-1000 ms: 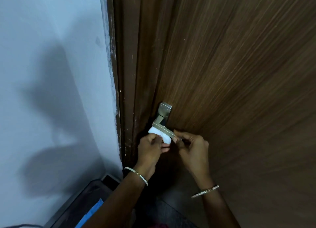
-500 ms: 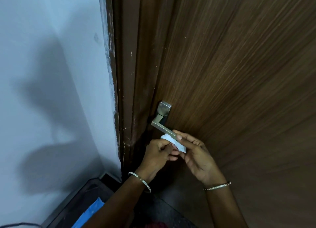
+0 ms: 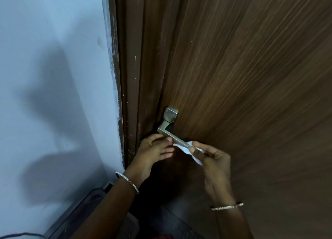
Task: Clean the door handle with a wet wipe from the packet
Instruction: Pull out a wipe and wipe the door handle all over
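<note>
A silver lever door handle (image 3: 168, 131) sits low on the brown wooden door (image 3: 242, 77), near its left edge. A white wet wipe (image 3: 186, 149) is wrapped around the lever's free end and hangs a little below it. My right hand (image 3: 213, 161) pinches the wipe there between thumb and fingers. My left hand (image 3: 154, 150) is just under the lever's corner, its fingers fairly straight, with thumb and fingertips touching the metal. The packet is not in view.
The brown door frame (image 3: 133, 77) runs up left of the handle, against a pale wall (image 3: 53, 77). A dark flat object (image 3: 86, 204) lies on the floor at the lower left, with a cable (image 3: 18, 236) near the bottom edge.
The wipe slid along the lever from its corner to its free end. It passed from my left hand to my right hand, and the left fingers let go.
</note>
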{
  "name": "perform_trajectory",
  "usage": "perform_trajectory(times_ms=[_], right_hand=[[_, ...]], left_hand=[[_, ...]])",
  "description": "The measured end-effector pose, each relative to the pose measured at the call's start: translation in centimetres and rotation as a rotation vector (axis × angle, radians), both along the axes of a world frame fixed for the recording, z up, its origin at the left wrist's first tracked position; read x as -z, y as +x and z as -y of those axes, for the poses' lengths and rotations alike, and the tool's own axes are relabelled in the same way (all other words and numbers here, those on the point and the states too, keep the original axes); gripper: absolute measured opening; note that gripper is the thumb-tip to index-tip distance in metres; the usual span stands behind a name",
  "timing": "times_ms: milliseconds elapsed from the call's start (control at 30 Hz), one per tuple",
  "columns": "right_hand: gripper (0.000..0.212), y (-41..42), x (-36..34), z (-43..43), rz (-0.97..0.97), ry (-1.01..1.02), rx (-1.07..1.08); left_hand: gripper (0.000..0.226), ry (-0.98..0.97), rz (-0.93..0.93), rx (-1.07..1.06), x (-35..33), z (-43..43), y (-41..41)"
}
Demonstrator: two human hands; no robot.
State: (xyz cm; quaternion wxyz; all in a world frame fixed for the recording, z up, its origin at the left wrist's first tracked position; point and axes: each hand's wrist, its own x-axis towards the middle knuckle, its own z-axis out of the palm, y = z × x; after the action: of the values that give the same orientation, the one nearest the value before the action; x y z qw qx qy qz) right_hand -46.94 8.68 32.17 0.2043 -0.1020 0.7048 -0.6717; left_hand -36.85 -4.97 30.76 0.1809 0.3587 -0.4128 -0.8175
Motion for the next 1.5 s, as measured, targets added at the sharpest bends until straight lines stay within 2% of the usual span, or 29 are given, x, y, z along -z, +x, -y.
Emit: perform_trajectory(times_ms=[100, 167, 267, 467, 500, 600, 700, 800, 967, 1133, 1200, 1300, 1333, 1500], right_hand=[[0.021, 0.7, -0.7, -0.6, -0.561, 0.153, 0.158], [0.024, 1.4, -0.8, -0.1, -0.756, 0.14, 0.086], [0.044, 2.9, 0.0, 1.0, -0.83, 0.332, -0.219], [0.081, 2.2, -0.1, 1.8, -0.967, 0.575, -0.369], [0.078, 2.0, -0.4, 2.1, -1.004, 0.607, -0.395], [0.047, 1.8, -1.1, 3.4, -1.136, 0.672, -0.432], [0.04, 2.9, -1.1, 5.9, -1.254, 0.785, -0.476], [0.049, 3.8, -1.2, 7.2, -1.275, 0.866, -0.46], [0.08, 2.4, -1.4, 4.1, -1.189, 0.759, -0.574], [0.1, 0.2, -1.6, -0.3, -1.119, 0.774, -0.682], [0.092, -0.4, -1.7, -0.9, -1.071, 0.779, -0.658], [0.053, -0.7, -1.9, 0.1, -1.042, 0.688, -0.473], [0.048, -0.6, -1.9, 0.5, -1.036, 0.682, -0.439], [0.049, -1.0, -1.7, 1.4, -1.018, 0.598, -0.439]], left_hand=[[0.035, 0.049, -0.044, -0.055, -0.3, 0.9, 0.5], [0.034, 0.044, -0.046, -0.069, -0.3, 1.2, 0.6], [0.031, 0.023, -0.048, -0.087, -0.2, 1.4, 0.6], [0.032, -0.105, 0.005, -0.017, 0.2, 2.0, 1.3], [0.034, -0.116, 0.013, -0.006, 0.3, 2.1, 1.4], [0.04, -0.137, 0.026, 0.015, 0.4, 2.1, 1.4], [0.041, -0.135, 0.024, 0.02, 0.4, 1.9, 1.3], [0.042, -0.13, 0.02, -0.004, 0.3, 1.8, 1.3], [0.031, -0.128, 0.064, -0.014, 0.2, 1.7, 0.9], [0.03, -0.132, 0.063, 0.005, -0.2, 1.6, 0.8], [0.031, -0.14, 0.064, 0.003, -0.4, 1.5, 0.9], [0.032, -0.149, 0.077, 0.017, -0.6, 1.5, 1.3], [0.033, -0.153, 0.08, 0.024, -0.6, 1.4, 1.4], [0.036, -0.189, 0.109, 0.045, -0.3, 1.4, 1.9]])
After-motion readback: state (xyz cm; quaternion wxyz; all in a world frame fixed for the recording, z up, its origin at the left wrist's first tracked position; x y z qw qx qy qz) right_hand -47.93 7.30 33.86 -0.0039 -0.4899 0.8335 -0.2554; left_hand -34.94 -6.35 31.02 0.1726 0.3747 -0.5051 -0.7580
